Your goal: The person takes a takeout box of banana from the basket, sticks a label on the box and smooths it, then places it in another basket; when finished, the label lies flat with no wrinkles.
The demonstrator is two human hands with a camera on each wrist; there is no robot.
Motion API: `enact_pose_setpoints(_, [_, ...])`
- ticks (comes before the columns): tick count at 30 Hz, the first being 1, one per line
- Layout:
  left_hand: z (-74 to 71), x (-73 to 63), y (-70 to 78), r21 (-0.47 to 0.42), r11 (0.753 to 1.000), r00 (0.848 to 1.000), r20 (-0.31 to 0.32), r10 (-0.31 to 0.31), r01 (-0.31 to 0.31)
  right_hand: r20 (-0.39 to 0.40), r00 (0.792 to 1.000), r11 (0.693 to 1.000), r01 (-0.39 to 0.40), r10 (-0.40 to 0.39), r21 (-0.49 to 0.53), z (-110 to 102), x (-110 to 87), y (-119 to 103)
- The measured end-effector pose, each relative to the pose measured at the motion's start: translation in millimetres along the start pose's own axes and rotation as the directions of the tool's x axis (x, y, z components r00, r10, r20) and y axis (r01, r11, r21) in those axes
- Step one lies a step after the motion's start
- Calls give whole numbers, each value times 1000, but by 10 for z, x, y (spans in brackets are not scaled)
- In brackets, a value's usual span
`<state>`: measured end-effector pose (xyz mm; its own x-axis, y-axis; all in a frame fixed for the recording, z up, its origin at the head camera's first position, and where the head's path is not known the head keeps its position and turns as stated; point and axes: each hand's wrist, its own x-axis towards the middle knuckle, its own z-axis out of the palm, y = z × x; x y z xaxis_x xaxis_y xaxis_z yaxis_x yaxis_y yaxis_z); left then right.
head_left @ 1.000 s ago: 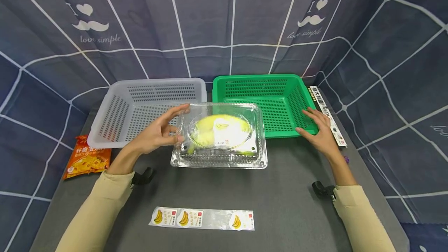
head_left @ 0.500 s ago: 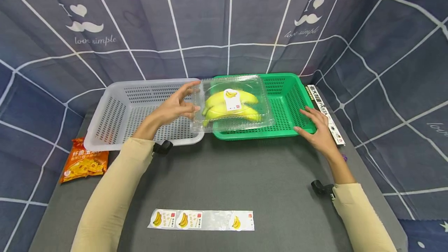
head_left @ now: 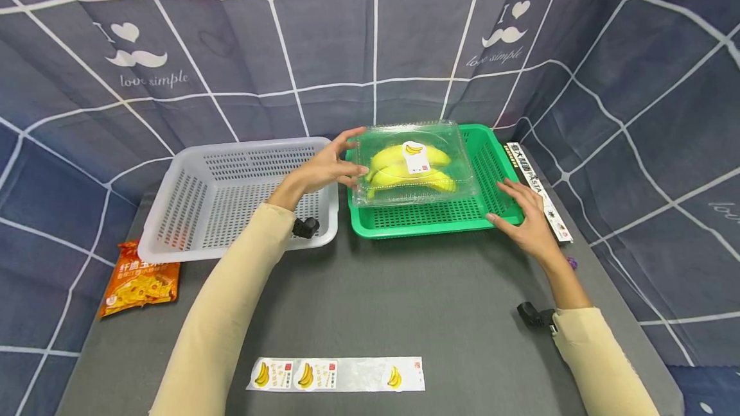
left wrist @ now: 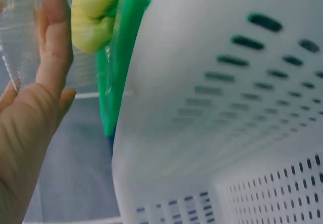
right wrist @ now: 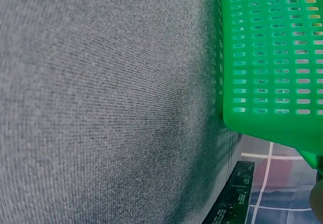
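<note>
My left hand [head_left: 322, 167] grips the left edge of a clear plastic clamshell box [head_left: 462, 178], its fingers at the back and its thumb nearer the front. Yellow bananas [head_left: 412, 178] lie inside, under a white banana label [head_left: 415, 158] on the lid. The box is tilted over the green basket [head_left: 405, 228]. In the left wrist view, the left hand [left wrist: 38, 100] is around the box's edge beside the bananas [left wrist: 93, 19]. My right hand [head_left: 527, 223] rests on the green basket's front right corner with its fingers spread. The right wrist view shows the basket's outer wall [right wrist: 272, 95].
A white basket [head_left: 237, 252] stands left of the green one, with an orange snack bag [head_left: 141, 281] beside it. A long pasta box [head_left: 537, 191] lies along the right side. Near the front lies a strip of banana stickers [head_left: 335, 374] on the grey table [head_left: 405, 300].
My left hand has carried the clamshell box from over the table back and rightward to over the green basket. My right hand has stayed at the basket's corner.
</note>
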<state>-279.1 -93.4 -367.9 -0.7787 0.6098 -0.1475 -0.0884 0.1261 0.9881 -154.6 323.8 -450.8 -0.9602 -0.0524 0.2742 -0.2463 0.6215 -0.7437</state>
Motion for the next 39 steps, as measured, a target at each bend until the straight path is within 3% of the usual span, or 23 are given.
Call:
enact_pose_setpoints(6, [185,182,-29,71,997,999,18,-33,32,-17,1000,1000,3,-3,1,-3,-3,20])
enact_pose_setpoints(9, [241,233,-46,154,988,999,29,-33,28,-24,1000,1000,12,-12,2,6,-5,24])
enact_pose_setpoints(13, [272,269,-72,259,966,998,49,-26,13,-34,999,1000,17,-17,-8,-4,-18,22])
enact_pose_setpoints(18, [294,288,-90,293,956,998,56,-39,21,-36,999,1000,22,-23,-11,-9,-19,26])
enact_pose_setpoints(20, [306,285,-80,343,939,999,44,-26,9,-34,999,1000,22,-22,-6,0,-16,28])
enact_pose_setpoints(24, [317,296,-66,536,843,999,22,28,-35,-39,999,1000,16,-16,5,26,-9,28])
enact_pose_setpoints(28, [311,314,-73,700,712,998,7,56,-45,-45,999,1000,20,-20,-1,42,1,33])
enact_pose_setpoints(33, [295,319,-110,851,525,999,-20,34,-1,-52,998,1000,22,-23,-5,50,1,30])
enact_pose_setpoints(35, [297,316,-128,875,484,999,-30,19,17,-55,998,1000,20,-20,-1,47,-2,25])
enact_pose_setpoints(39, [302,315,-182,893,448,999,-30,-12,33,-56,998,1000,12,-12,4,41,-3,17])
